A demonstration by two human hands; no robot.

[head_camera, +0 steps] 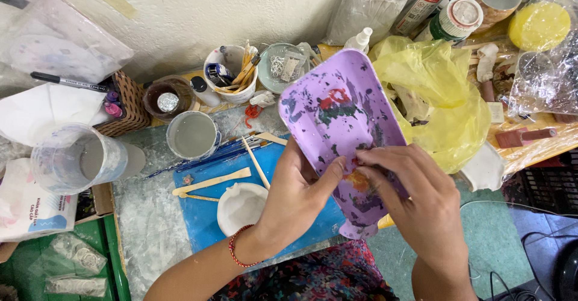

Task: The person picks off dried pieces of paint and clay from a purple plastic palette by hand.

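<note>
a purple tray (337, 105), smeared with dark, red and orange paint, was held tilted over the bench (144, 216), above a blue mat (201, 207). the left hand (295, 195) was closed round the tray's lower left edge, thumb pressed on the inner face. the right hand (415, 201) was laid on the lower right part, its fingertips (367, 156) pinched together at a spot beside a dark fleck; whether anything small was held in that grip could not be told.

as for progress, most of the tray's upper face was still marked with dried paint, and only the patch under the fingers seemed to be worked on, so the picking or rubbing was judged to be at an early stage, with the greater part left.

on the mat a white dish (241, 207), wooden tools (211, 182) and blue brushes (223, 153) were laid. a cup of grey water (191, 135) was set just behind the mat, a clear beaker (75, 159) well to its left, and a mug of tools (232, 72) further back. a yellow bag (439, 96) was crumpled just right of the tray.

the tray's lower end was hidden by both hands, and its underside was not shown. the contents of the bag and of the jars at the upper right were hard to make out, and the forearms were cut off at the bottom edge.
</note>
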